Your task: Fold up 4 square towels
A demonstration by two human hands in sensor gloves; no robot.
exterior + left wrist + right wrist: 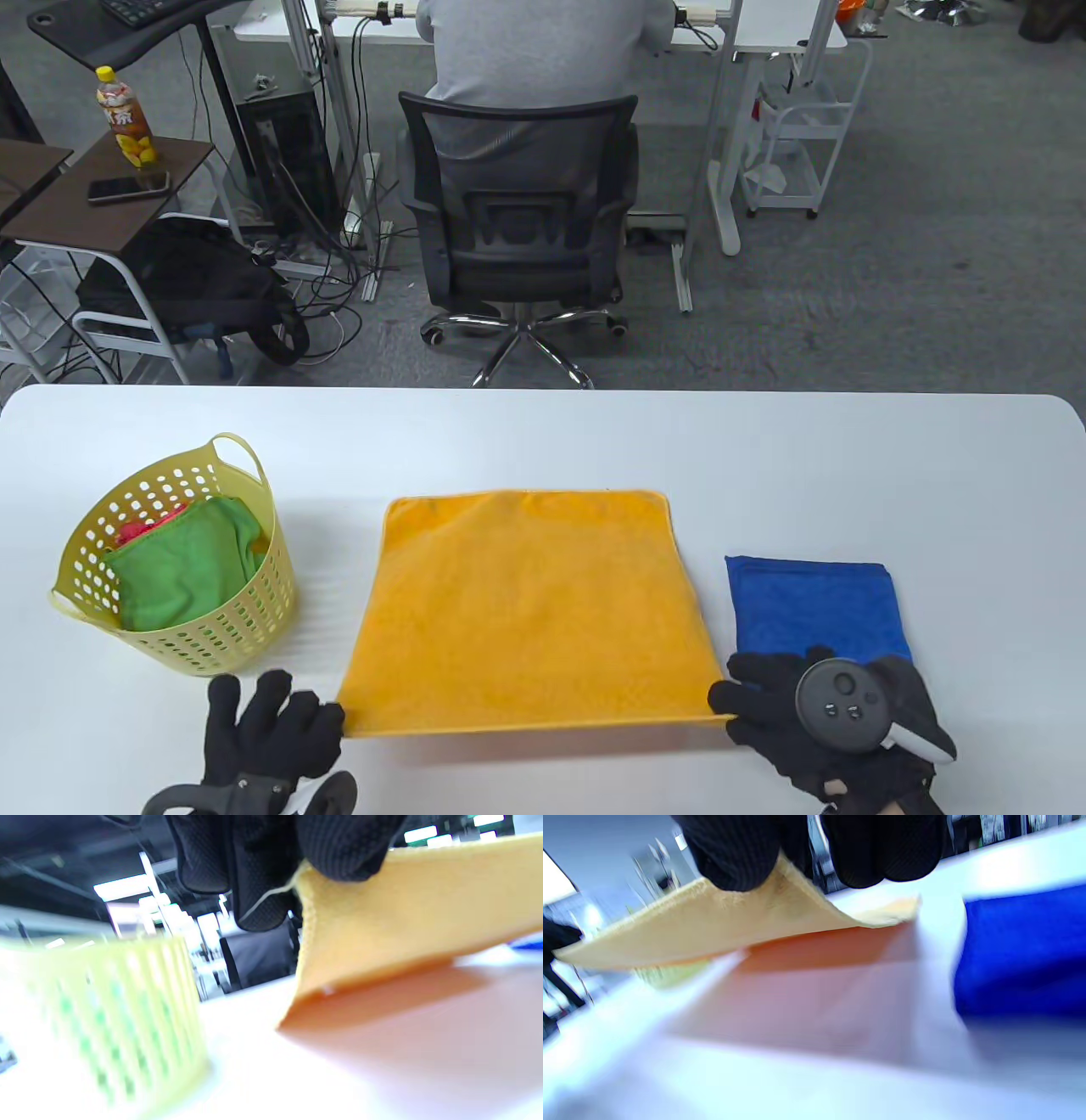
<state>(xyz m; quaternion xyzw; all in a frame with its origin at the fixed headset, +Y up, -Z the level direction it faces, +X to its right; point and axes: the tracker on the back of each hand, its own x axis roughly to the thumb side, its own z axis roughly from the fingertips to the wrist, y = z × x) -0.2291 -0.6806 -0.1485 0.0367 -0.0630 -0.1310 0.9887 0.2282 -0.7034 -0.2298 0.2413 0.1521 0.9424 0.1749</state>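
Orange towel is lying spread open at the middle of the table, one layer, its far edge flat and its near edge lifting just off the surface. In the left wrist view that near left corner is rising from the tabletop with a shadow under it, and in the right wrist view the near right corner is curling up the same way.

Left hand is sitting at the towel's 7 o'clock corner, its fingers closing in a pinch on the cloth; the other fingers are spreading loosely upward in the table view. Right hand is sitting at the 5 o'clock corner, its fingers gripping the hem between thumb and forefinger. A round tracker is riding on the back of that hand.

Blue towel is lying folded at the orange towel's 3 o'clock, just beside it and apart from it, with the right hand overlapping its near edge in the table view; whether they are touching I cannot tell.

Yellow basket is standing at the orange towel's 9 o'clock, near but not touching. Green towel is bunching inside it, with a bit of red cloth showing behind the green.
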